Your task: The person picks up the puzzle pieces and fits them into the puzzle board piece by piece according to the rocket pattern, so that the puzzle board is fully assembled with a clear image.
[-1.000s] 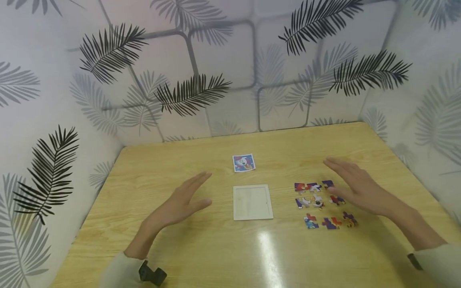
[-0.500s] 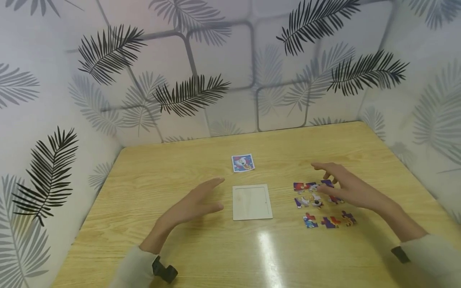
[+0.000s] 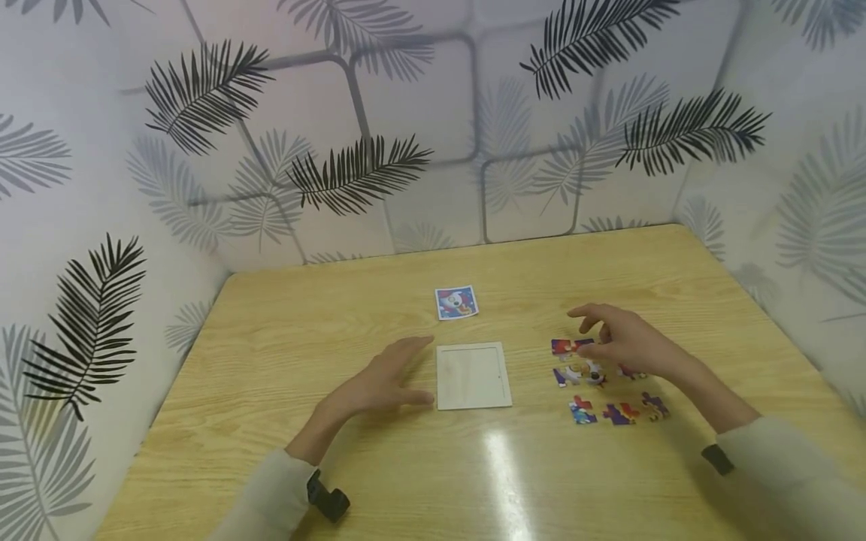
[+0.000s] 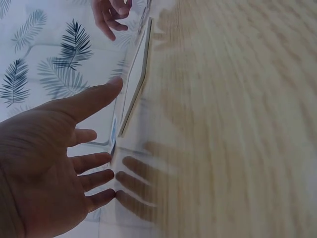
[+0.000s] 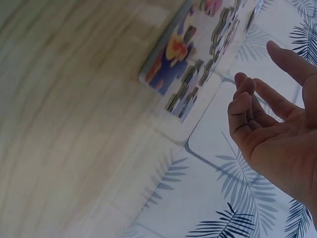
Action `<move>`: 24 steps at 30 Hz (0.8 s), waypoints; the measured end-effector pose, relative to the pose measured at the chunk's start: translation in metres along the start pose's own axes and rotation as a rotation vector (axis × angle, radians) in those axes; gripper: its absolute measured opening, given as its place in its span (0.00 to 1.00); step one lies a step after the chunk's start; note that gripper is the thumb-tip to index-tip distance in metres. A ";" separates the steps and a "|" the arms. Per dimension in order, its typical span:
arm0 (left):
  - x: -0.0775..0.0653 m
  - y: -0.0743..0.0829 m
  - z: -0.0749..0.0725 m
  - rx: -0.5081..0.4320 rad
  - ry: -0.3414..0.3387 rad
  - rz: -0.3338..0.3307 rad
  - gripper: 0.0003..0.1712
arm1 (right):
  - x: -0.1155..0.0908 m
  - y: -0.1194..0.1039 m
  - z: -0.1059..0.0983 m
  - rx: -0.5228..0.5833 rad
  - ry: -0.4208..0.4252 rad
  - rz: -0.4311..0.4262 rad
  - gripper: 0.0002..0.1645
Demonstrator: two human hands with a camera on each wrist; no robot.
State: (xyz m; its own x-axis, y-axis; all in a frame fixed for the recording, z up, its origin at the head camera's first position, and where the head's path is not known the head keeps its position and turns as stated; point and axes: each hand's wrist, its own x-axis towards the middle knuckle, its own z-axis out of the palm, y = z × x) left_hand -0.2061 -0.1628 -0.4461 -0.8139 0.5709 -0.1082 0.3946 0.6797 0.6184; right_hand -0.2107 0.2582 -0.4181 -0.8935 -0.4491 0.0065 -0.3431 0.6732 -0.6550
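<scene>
Left of a pale square puzzle tray is my left hand, its thumb and fingers spread near the tray's left edge. Whether it touches the tray is unclear. In the left wrist view this hand holds nothing. Over loose jigsaw pieces in rough rows hovers my right hand, hiding some of the upper ones. Its thumb and index finger reach out and the other fingers bend loosely. The right wrist view shows the hand holding nothing, apart from the pieces.
A small printed picture card with a cartoon character lies behind the tray. The wooden table meets leaf-patterned walls at the back and sides. A bright reflection streaks the table in front of the tray.
My left hand has moved right, up to the tray's left side. The right hand has shifted left over the upper pieces, its fingers now bent more. Tray, card and visible pieces stay put.
</scene>
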 end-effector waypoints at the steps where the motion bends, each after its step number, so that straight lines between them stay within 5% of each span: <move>1: 0.000 0.000 0.001 0.004 -0.002 -0.005 0.55 | 0.001 0.000 0.002 0.001 -0.009 -0.001 0.37; 24: 0.006 0.007 0.012 0.093 -0.023 -0.027 0.59 | 0.014 0.003 0.022 -0.041 -0.025 -0.029 0.25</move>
State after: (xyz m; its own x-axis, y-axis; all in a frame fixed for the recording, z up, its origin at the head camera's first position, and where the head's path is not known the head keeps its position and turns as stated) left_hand -0.2032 -0.1489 -0.4516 -0.8152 0.5613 -0.1428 0.4110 0.7344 0.5401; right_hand -0.2178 0.2413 -0.4369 -0.8755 -0.4832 0.0061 -0.3810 0.6825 -0.6237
